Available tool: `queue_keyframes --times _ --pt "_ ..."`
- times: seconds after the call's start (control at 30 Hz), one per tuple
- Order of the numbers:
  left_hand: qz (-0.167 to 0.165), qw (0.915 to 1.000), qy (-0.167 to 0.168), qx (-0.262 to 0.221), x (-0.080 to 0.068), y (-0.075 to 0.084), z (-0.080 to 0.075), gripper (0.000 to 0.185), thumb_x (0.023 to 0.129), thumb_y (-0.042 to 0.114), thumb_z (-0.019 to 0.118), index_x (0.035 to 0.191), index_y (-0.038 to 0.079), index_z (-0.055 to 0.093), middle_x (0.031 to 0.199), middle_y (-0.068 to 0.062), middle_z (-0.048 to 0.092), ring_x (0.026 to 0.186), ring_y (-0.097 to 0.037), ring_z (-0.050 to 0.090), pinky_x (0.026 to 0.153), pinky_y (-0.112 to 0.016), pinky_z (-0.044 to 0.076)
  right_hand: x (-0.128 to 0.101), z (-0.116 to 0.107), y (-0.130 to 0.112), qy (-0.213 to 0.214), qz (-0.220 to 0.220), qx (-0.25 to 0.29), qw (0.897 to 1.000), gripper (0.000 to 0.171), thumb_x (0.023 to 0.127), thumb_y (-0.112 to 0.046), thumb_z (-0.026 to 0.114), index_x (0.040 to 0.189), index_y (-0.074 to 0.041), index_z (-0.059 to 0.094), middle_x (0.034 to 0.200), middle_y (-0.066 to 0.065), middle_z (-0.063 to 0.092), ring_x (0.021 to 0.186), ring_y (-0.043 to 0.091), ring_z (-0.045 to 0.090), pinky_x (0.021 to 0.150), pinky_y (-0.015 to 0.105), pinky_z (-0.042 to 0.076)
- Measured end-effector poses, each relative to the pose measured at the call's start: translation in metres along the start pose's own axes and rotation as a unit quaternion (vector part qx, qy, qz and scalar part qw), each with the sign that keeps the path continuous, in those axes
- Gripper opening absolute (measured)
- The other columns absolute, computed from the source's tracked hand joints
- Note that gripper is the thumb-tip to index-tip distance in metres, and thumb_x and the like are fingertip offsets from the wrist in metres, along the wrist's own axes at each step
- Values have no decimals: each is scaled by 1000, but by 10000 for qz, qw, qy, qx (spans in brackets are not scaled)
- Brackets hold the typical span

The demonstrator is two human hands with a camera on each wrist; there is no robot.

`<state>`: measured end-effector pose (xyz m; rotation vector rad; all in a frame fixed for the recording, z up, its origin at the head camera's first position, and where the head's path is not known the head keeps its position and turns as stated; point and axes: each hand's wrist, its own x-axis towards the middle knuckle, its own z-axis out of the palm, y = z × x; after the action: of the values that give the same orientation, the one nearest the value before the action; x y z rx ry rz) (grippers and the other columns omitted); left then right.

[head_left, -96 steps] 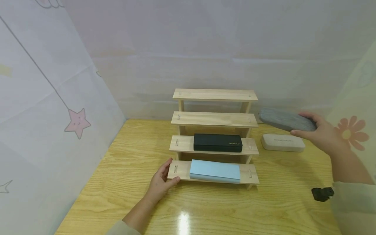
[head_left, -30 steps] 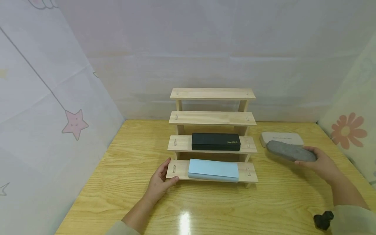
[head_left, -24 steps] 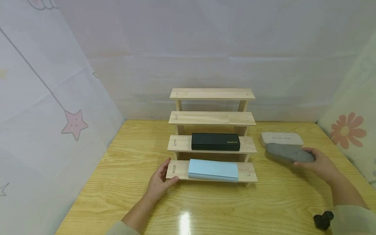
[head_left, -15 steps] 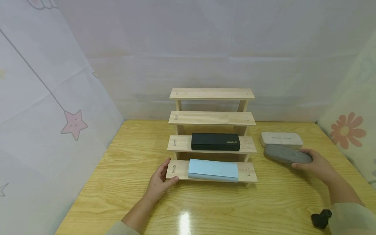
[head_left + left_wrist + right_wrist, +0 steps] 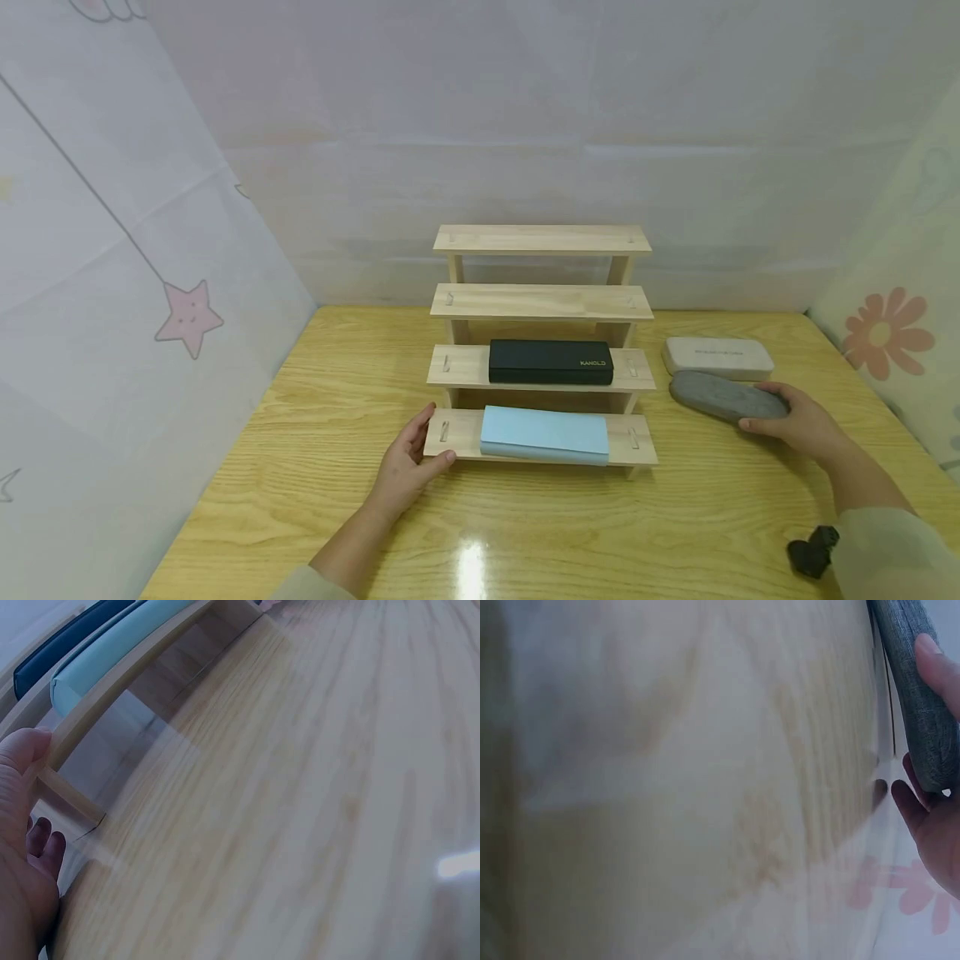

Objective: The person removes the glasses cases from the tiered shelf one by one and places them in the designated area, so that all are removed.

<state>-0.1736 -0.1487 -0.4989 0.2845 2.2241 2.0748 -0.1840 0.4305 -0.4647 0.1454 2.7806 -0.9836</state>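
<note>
A wooden stepped rack [image 5: 542, 302] with several tiers stands mid-table. A black case [image 5: 551, 362] lies on its second tier and a light blue case [image 5: 543, 434] on the lowest. My left hand [image 5: 411, 463] holds the left end of the lowest tier, thumb on its front edge; the left wrist view shows the thumb [image 5: 21, 754] against that wood. My right hand [image 5: 793, 418] grips the right end of a grey felt case [image 5: 726, 397], low over or on the table right of the rack. In the right wrist view the grey felt case [image 5: 917, 705] runs along my fingers [image 5: 934, 664].
A beige case [image 5: 717, 357] lies on the table just behind the grey one. A small black object [image 5: 806, 552] shows at my right sleeve. The wooden table [image 5: 525, 533] is bounded by patterned fabric walls at the left, back and right.
My right hand has brought the grey felt case down from beside the rack's upper tiers to table level in front of the beige case. My left hand has stayed on the rack.
</note>
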Motion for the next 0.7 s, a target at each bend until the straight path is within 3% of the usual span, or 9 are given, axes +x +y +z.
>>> queue_keyframes --times 0.3,0.7 --pt "-18 9999 -25 157 0 1 0 82 86 9 74 154 5 28 162 -14 23 149 -28 21 107 -7 27 1 -1 3 82 196 21 9998 103 88 -50 68 152 8 12 147 48 14 129 65 23 99 72 31" --pt "-73 10000 -44 -15 0 1 0 83 86 5 74 154 3 25 162 -16 23 148 -27 25 103 -6 34 -2 1 5 200 401 83 9990 109 89 -58 63 153 8 5 149 47 7 131 67 16 100 75 27"
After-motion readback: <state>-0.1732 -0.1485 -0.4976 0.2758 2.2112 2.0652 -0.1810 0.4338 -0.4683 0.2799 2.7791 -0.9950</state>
